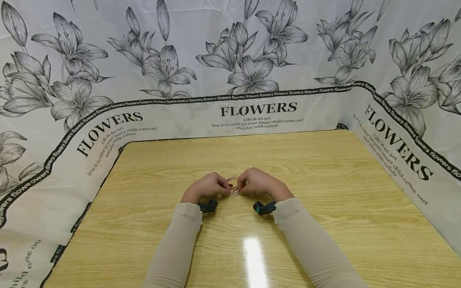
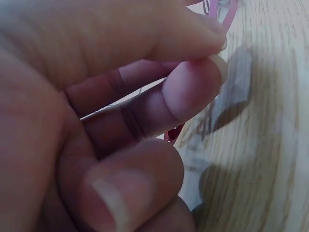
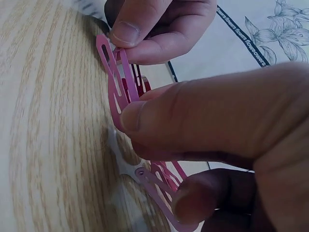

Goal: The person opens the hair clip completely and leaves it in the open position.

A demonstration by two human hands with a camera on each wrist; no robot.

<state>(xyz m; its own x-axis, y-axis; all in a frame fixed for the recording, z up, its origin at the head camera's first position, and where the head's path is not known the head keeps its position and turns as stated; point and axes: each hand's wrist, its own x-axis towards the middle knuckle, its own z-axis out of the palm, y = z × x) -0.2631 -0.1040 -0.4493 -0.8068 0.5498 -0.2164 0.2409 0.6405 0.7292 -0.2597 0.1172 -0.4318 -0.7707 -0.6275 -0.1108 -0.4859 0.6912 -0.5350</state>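
In the head view my left hand (image 1: 210, 186) and right hand (image 1: 258, 182) meet over several small hair clips (image 1: 231, 185) at the table's middle. The right wrist view shows my right thumb and forefinger pinching the near end of a pink snap hair clip (image 3: 114, 107). My left thumb and forefinger pinch at its far end. A dark red clip (image 3: 146, 84) is partly hidden behind. Below my right fingers lies a light pink clip (image 3: 157, 193) beside other pink ones. In the left wrist view part of a red clip (image 2: 174, 133) shows beneath my fingers.
The wooden table (image 1: 144, 168) runs out to a white flower-printed cloth (image 1: 187, 120) standing around its back and sides. Black wrist devices (image 1: 264, 208) sit under both wrists, close above the tabletop. A bright light reflection (image 1: 255, 260) lies on the table's near part.
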